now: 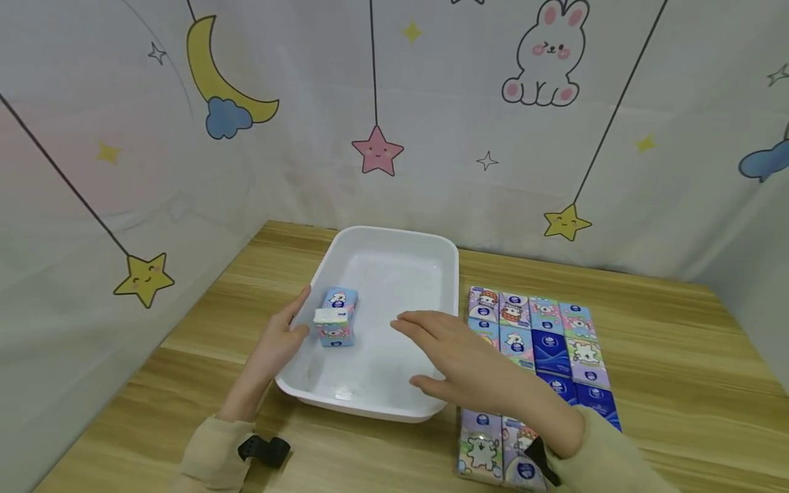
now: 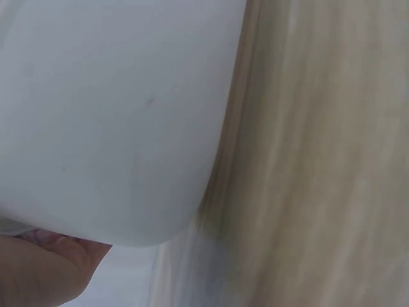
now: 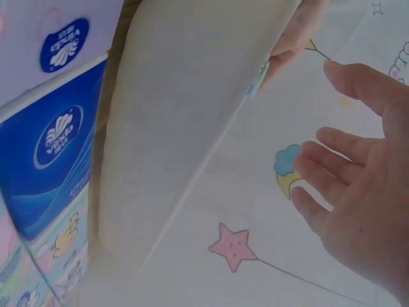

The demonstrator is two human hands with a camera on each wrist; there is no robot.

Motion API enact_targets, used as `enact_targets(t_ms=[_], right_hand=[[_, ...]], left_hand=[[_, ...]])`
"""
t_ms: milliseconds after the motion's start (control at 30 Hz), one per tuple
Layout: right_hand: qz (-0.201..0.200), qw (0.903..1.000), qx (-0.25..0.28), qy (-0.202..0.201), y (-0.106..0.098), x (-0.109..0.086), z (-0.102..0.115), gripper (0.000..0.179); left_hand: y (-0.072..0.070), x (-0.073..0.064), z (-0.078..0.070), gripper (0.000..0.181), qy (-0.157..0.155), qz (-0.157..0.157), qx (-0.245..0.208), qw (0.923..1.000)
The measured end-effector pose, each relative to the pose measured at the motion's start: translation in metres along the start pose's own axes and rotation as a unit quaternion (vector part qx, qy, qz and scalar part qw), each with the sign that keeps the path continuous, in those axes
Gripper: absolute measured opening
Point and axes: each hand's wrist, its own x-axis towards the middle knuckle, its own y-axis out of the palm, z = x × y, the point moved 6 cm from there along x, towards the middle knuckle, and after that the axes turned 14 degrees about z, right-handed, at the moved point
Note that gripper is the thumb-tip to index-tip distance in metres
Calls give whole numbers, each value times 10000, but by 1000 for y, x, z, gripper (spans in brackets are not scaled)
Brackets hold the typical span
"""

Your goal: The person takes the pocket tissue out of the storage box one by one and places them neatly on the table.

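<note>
Two small cartoon-print tissue packs sit at the left inside a white plastic tray [image 1: 401, 274]: a blue one [image 1: 339, 298] behind and another [image 1: 335, 333] with a pale upper face in front. At the tray's left wall is my left hand [image 1: 274, 349], thumb apart, fingers straight and close to the packs; whether it touches them is hard to tell. The left wrist view shows the tray's outer wall [image 2: 115, 115] and part of that hand [image 2: 48, 268]. Over the tray's right side hovers my right hand [image 1: 462, 356], fingers extended and spread, holding nothing, as the right wrist view confirms.
Several tissue packs lie in rows right of the tray, some cartoon-print [image 1: 518, 346], others dark blue [image 1: 550, 350]. My right forearm covers part of them. The wooden table [image 1: 666, 342] meets a printed curtain [image 1: 431, 192] behind and at the sides.
</note>
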Motion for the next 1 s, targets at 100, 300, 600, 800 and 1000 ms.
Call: enact_targets(t_ms=[100,300,600,800,1000], right_hand=[[-1,10000,-13,-45,0,11,4,72],[-5,9993,-208,-319,-4,29,14,73],[104,9968,-548,-570,-6,51,26,73],[498,9948,-727,-515,-1,61,29,74],[1137,9891,-884,-300,7,73,31,77]], left_hand=[[0,-1,0,70,-5,-6,13,10000],[0,-1,0,69,5,-44,59,10000],[-1,0,0,69,-48,-57,48,10000],[-1,1,2,69,28,-65,103,9999],[-1,2,4,69,99,-103,2,9999]])
